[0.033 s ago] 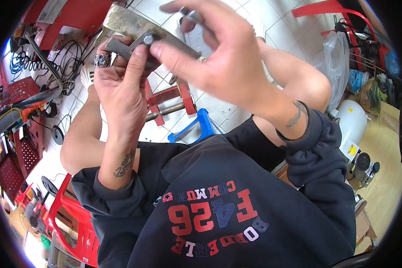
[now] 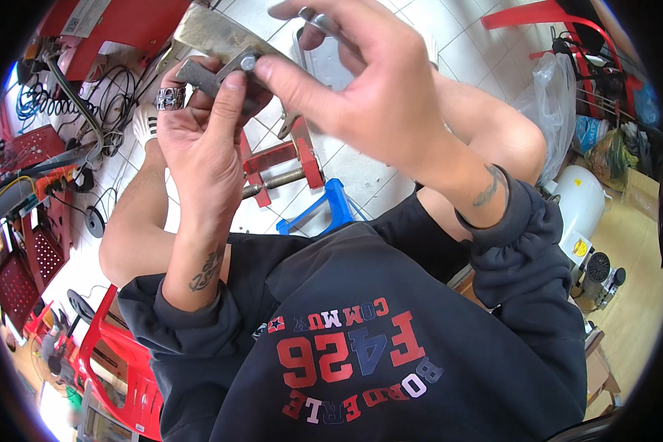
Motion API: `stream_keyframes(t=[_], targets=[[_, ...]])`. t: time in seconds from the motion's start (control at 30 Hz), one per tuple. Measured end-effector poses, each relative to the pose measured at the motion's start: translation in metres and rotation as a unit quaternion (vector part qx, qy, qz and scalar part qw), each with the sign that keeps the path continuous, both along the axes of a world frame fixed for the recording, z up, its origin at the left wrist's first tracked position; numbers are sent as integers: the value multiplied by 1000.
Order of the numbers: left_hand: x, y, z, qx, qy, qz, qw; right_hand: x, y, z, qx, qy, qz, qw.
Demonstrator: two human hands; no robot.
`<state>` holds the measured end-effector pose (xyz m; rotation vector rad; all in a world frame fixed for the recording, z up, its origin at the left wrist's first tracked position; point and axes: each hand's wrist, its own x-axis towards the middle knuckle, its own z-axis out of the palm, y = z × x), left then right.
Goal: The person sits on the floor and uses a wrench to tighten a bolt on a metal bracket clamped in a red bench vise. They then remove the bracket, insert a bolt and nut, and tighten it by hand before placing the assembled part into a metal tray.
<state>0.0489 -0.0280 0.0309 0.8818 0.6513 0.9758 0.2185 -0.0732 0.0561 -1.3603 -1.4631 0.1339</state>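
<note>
My left hand (image 2: 208, 144) is raised and closed on a worn grey metal bracket (image 2: 217, 33), its thumb pressed along the lower plate. A bolt (image 2: 248, 62) with a shiny head sits in the bracket near that thumb. My right hand (image 2: 379, 92) comes in from the right, the tip of its thumb against the bracket beside the bolt head. Its other fingers are raised apart from the thumb. Small silver metal (image 2: 319, 20) shows at those fingers; whether it is a ring or a loose part, I cannot tell. A wide ring (image 2: 171, 99) is on my left hand.
Below the hands stand a red clamp-like frame with a threaded rod (image 2: 281, 179) and a blue stand (image 2: 337, 206). Black cables (image 2: 114, 96) lie at left, near a red plastic chair (image 2: 129, 376). At right are a clear plastic bag (image 2: 552, 103) and a white tank (image 2: 578, 195).
The bracket has tilted slightly and shifted a little to the right in my left hand. My right hand has moved slightly up and right, its thumb staying by the bolt.
</note>
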Motion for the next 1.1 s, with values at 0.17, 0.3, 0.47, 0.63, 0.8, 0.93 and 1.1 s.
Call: stream_keyframes(t=[0.17,0.3,0.47,0.63,0.8,0.93,1.1], targets=[[-10,-1,-6,26,92,-15,995,-6,-5,9,-72,-7,47,996],[-12,-4,-8,24,58,-8,998,-15,-3,-1,-32,-46,37,998],[-11,-10,7,-28,63,-33,997,-18,-3,-4,-86,-37,38,995],[-4,-8,0,11,73,50,996,-17,2,-10,-34,-111,55,992],[-5,-6,12,-49,116,32,991,-12,2,-6,-48,-208,85,973],[-12,-5,4,-48,126,5,991,-9,6,-11,-30,-175,120,977],[-11,-5,2,-30,118,1,993,-8,11,2,-74,-22,115,990]])
